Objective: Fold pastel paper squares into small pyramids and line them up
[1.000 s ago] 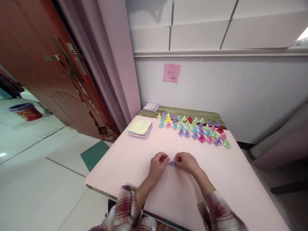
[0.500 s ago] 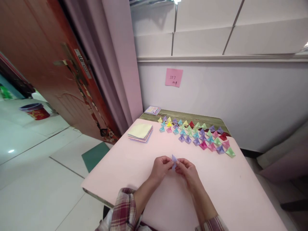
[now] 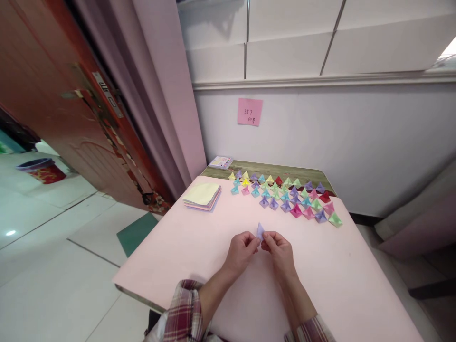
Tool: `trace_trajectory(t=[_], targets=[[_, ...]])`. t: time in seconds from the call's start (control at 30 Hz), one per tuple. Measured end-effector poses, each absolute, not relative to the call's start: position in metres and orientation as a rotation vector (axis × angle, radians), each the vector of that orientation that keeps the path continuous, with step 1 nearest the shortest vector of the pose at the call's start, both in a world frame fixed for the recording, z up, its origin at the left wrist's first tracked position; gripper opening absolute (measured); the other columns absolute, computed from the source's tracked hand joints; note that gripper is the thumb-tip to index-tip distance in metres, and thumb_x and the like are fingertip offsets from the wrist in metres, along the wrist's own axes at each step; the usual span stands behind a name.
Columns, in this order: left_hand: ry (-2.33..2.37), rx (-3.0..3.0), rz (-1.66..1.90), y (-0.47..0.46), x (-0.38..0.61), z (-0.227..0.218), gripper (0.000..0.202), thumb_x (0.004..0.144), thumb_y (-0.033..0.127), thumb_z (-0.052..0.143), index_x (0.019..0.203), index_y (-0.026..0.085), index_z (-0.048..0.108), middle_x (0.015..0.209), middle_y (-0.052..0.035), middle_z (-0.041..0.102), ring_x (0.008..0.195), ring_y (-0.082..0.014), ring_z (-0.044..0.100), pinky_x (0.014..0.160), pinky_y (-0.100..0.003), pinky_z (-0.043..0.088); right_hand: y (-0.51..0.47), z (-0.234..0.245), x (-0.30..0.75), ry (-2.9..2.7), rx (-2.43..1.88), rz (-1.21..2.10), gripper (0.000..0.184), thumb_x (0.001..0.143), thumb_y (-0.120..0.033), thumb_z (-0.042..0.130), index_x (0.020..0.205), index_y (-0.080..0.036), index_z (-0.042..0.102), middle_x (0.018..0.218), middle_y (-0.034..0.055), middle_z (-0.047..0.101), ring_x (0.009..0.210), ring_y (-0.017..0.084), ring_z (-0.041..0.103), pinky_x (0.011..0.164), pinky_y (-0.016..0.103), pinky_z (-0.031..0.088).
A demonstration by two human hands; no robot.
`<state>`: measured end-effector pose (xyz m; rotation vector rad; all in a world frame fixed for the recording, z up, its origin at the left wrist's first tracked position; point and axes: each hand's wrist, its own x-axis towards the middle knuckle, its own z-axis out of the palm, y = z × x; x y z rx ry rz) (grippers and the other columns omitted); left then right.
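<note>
A small lilac folded paper piece [image 3: 260, 231] stands point up between my two hands above the pink table cover [image 3: 199, 247]. My left hand [image 3: 241, 251] pinches its left lower corner and my right hand [image 3: 279, 250] pinches its right lower corner. Both hands have fingers closed around the piece. Beyond them lie several finished folded paper shapes [image 3: 285, 197] in rows, in purple, green, pink, blue, yellow and red.
A stack of square coloured paper sheets [image 3: 203, 195] lies at the table's left. A small paper pack [image 3: 221, 162] rests on the bare wooden strip by the wall. A pink note [image 3: 250, 111] sticks to the wall. A red door [image 3: 53, 104] and curtain stand left.
The lilac piece has risen from the table surface and turned upright between my fingertips. My hands have drawn closer together.
</note>
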<state>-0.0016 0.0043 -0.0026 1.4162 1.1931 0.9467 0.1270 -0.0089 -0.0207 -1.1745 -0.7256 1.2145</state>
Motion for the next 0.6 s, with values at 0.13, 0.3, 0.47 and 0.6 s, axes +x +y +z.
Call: trace_trajectory(t=[0.13, 0.3, 0.47, 0.6], targets=[[1.256, 1.631, 1.043, 0.001, -0.002, 0.007, 0.027, 0.081, 0.034, 0.057, 0.060, 0.017, 0.053, 0.056, 0.0033, 0.049, 0.054, -0.0100, 0.042, 0.053, -0.023, 0.034, -0.009, -0.020, 0.123, -0.604, -1.105, 1.298, 0.034, 0.064, -0.046, 0.078, 0.077, -0.017, 0.066, 0.066, -0.0004, 0.062, 0.061, 0.013, 0.056, 0.063, 0.026, 0.048], [1.322, 1.753, 1.198, -0.004, -0.005, 0.021, 0.020, 0.070, 0.032, 0.072, 0.077, 0.019, 0.057, 0.073, 0.0009, 0.058, 0.071, -0.0149, 0.052, 0.069, -0.027, 0.044, -0.008, -0.023, 0.125, -0.512, -1.018, 1.363, 0.030, 0.066, -0.044, 0.078, 0.077, -0.019, 0.064, 0.065, -0.0031, 0.059, 0.059, 0.011, 0.054, 0.060, 0.023, 0.048], [1.325, 1.848, 1.327, -0.007, -0.004, 0.040, 0.013, 0.071, 0.023, 0.070, 0.075, 0.020, 0.058, 0.080, -0.0014, 0.059, 0.083, -0.0180, 0.053, 0.078, -0.031, 0.044, -0.009, -0.024, 0.125, -0.435, -0.924, 1.429, 0.028, 0.063, -0.038, 0.083, 0.076, -0.020, 0.067, 0.066, -0.0041, 0.058, 0.061, 0.008, 0.053, 0.061, 0.019, 0.047], [1.339, 1.725, 1.308, -0.007, 0.000, 0.040, 0.011, 0.069, 0.019, 0.070, 0.072, 0.020, 0.059, 0.077, -0.0004, 0.058, 0.078, -0.0169, 0.053, 0.074, -0.030, 0.044, -0.010, -0.024, 0.124, -0.472, -0.919, 1.453, 0.025, 0.064, -0.038, 0.082, 0.076, -0.020, 0.069, 0.067, -0.0039, 0.059, 0.062, 0.008, 0.051, 0.063, 0.019, 0.047]])
